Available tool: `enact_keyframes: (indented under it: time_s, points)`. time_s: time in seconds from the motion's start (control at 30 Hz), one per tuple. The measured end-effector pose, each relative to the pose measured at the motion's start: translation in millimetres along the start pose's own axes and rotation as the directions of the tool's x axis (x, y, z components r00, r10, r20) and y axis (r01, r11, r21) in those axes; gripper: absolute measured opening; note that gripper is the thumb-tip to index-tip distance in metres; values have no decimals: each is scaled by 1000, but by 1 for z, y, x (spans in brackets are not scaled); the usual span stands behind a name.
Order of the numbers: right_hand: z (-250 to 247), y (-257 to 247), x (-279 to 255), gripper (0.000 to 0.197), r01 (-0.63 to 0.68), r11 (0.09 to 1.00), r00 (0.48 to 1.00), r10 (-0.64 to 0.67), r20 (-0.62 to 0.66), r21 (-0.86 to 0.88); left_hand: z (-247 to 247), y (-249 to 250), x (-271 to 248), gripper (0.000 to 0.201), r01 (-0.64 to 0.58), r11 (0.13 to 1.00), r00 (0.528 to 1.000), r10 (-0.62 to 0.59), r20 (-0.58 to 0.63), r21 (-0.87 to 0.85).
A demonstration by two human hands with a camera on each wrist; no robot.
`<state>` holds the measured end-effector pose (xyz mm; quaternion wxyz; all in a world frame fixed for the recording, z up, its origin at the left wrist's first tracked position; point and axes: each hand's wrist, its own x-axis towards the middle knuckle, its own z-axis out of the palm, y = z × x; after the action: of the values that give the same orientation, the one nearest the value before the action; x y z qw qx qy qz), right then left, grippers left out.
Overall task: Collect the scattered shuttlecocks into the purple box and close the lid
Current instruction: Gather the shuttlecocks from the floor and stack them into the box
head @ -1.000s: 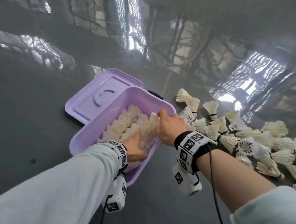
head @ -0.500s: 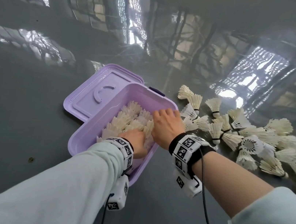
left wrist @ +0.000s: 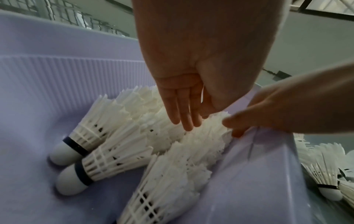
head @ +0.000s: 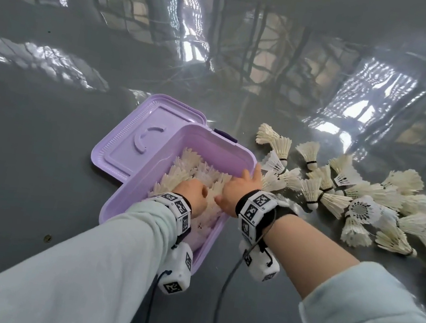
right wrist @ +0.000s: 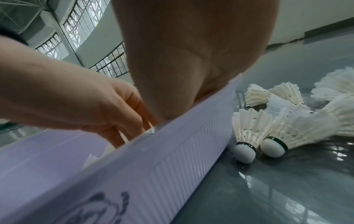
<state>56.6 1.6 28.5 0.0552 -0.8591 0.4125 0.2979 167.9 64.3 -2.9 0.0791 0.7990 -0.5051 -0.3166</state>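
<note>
The purple box (head: pixel 217 141) stands open on the glossy grey floor, its lid (head: pixel 138 133) lying flat at its left. Several white shuttlecocks (head: pixel 194 171) lie inside. My left hand (head: pixel 193 195) is in the box, fingers (left wrist: pixel 184 112) straight and touching the feathers (left wrist: pixel 134 136). My right hand (head: pixel 238 190) reaches in beside it, its fingers (left wrist: pixel 235 121) on the feathers against the right wall (right wrist: pixel 172 159). In the right wrist view that wall hides its fingertips. Neither hand holds a shuttlecock.
A heap of several loose shuttlecocks (head: pixel 352 201) lies on the floor right of the box, the nearest two (right wrist: pixel 268 136) close to its right wall. Bare floor (head: pixel 26 161) spreads to the left and in front of the box.
My right hand has slid from the box's right rim farther in, toward my left hand. Both hands now sit close together on the feathers.
</note>
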Motion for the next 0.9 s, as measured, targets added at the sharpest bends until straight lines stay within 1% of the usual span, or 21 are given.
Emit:
enact_keyframes:
  time_s: [0.03,0.07,0.1,0.13,0.17,0.23,0.3,0.37,0.4,0.47,0.53,0.6,0.63,0.67,0.73,0.83,0.9]
  points:
    - [-2,-2,-3,26,27,1000,994,-28,-105,-8,-3,-3,-1,29,7,1000,1000,-7,2,-2]
    - [-3,-6,-4,20,60,998,974,-62,-217,-13,-6,-7,-3,29,10,1000,1000,-10,2,14]
    - [-3,-10,-6,18,93,996,950,-91,-298,-8,-7,-12,-4,30,9,999,1000,-9,3,38]
    - [-1,-15,-6,19,118,993,940,-113,-321,-3,-9,-15,-7,31,5,998,1000,-6,11,66]
    - [1,-20,-6,21,129,992,949,-125,-291,-7,-9,-19,-9,32,-4,996,1000,3,17,89]
    - [7,-29,0,32,105,994,987,-109,-121,-37,-7,-24,-11,32,-33,993,999,28,44,116]
    - [8,-36,8,41,92,995,996,-91,23,-37,-6,-26,-12,30,-62,992,996,55,65,110]
    - [3,-43,11,41,95,996,991,-94,95,0,-7,-28,-12,31,-54,994,997,48,66,90]
    - [0,-45,10,40,95,995,990,-96,106,18,-8,-28,-11,32,-49,996,997,44,66,78]
    - [-6,-43,8,33,98,992,993,-103,57,74,-10,-27,-10,30,-41,998,998,37,57,56]
    - [-13,-32,3,27,119,977,993,-116,-27,176,-11,-26,-11,28,-25,999,1000,25,9,21]
    - [-24,-15,-2,32,127,950,990,-105,-92,285,-13,-27,-14,26,-1,1000,998,0,-69,-17]
    - [-29,-5,-7,34,121,931,990,-88,-112,343,-13,-27,-16,24,20,1000,996,-20,-87,-4]
    - [-33,6,-12,36,113,911,989,-63,-136,397,-13,-27,-20,21,50,998,996,-48,-78,28]
    - [-35,25,-19,37,101,871,981,-5,-196,481,-9,-29,-25,19,103,992,995,-102,-21,68]
    - [-26,51,-25,34,48,809,965,115,-237,586,-4,-29,-29,23,101,992,992,-106,72,73]
    - [-17,66,-29,31,16,762,952,187,-244,647,-6,-27,-32,28,112,990,992,-116,53,82]
